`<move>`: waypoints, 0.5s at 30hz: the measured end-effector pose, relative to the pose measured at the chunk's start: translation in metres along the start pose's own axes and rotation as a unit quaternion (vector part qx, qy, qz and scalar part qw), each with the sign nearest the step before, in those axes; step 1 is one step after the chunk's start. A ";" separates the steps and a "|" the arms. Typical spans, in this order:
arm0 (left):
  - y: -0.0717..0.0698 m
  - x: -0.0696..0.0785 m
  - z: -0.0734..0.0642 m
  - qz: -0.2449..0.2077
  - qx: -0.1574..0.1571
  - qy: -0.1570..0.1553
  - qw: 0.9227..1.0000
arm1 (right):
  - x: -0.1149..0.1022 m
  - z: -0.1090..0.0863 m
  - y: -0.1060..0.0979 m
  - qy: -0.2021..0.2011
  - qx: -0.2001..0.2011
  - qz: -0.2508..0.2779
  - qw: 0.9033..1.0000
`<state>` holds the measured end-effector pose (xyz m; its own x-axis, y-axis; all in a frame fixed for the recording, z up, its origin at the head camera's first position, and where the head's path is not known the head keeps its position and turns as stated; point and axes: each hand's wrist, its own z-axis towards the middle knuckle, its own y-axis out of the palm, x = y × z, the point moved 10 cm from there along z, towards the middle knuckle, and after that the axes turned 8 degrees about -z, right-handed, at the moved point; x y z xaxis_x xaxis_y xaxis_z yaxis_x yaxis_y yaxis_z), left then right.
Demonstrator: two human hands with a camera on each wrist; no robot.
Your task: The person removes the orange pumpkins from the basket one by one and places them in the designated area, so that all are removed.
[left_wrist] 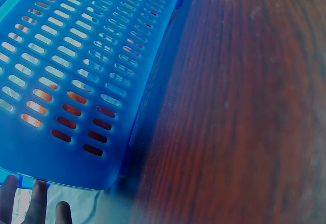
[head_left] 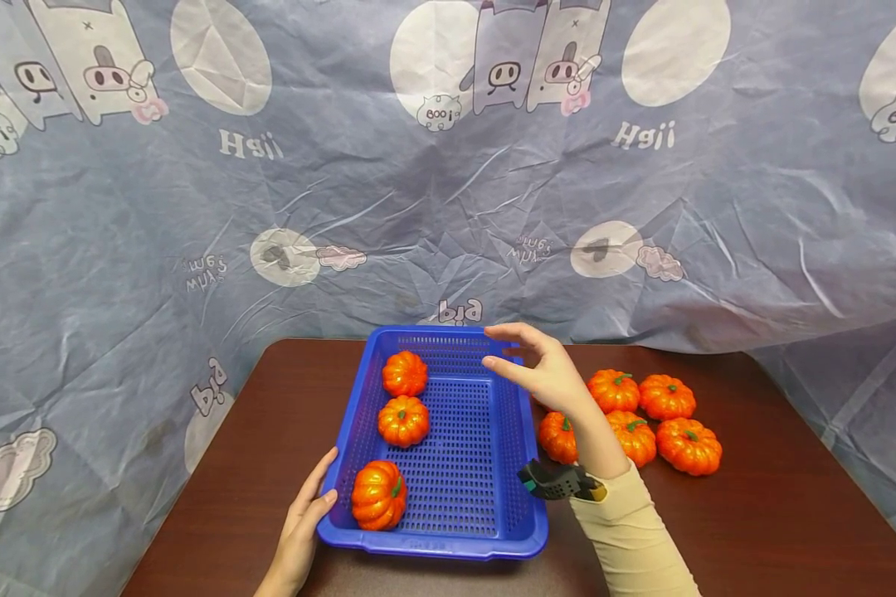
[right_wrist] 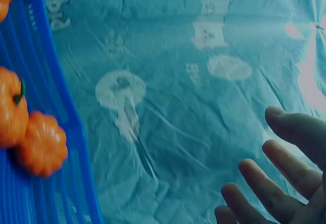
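Note:
A blue plastic basket point(head_left: 448, 545) with slotted walls stands on the table. Three small orange pumpkins lie along its left side: a far pumpkin point(head_left: 405, 374), a middle pumpkin point(head_left: 403, 421) and a near pumpkin point(head_left: 378, 496) tipped sideways. My left hand point(head_left: 299, 522) rests its fairly straight fingers and thumb against the basket's left rim; some of its fingers point(left_wrist: 38, 201) show beside the basket in the left wrist view. Over the basket's far right side hovers my right hand point(head_left: 541, 365), fingers spread and holding nothing. In the right wrist view its fingers point(right_wrist: 272, 191) also appear apart.
Several more orange pumpkins point(head_left: 689, 446) are grouped on the dark wooden table point(head_left: 784, 497), right of the basket; my right forearm partly covers this group. Behind the table hangs a grey-blue printed cloth point(head_left: 418, 191).

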<state>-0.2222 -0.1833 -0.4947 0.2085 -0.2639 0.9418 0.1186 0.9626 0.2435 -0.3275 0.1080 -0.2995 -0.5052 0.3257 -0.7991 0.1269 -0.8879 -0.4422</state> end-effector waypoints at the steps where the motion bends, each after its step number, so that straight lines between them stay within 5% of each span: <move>1: 0.000 0.000 0.000 0.001 0.000 -0.001 1.000 | -0.007 0.002 0.006 -0.006 -0.012 0.003 1.000; 6: 0.001 0.002 0.000 0.005 -0.001 0.004 1.000 | -0.041 0.005 0.037 -0.039 -0.065 0.001 0.997; 15: -0.002 -0.003 0.000 0.007 -0.016 0.027 0.999 | -0.027 0.012 0.104 -0.102 -0.174 -0.014 0.979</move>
<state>-0.2232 -0.1841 -0.4977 0.2625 -0.2544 0.9308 0.1461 0.9640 0.2223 -0.3108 0.0030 -0.3195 -0.6687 0.2447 -0.7021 0.3757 -0.7037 -0.6031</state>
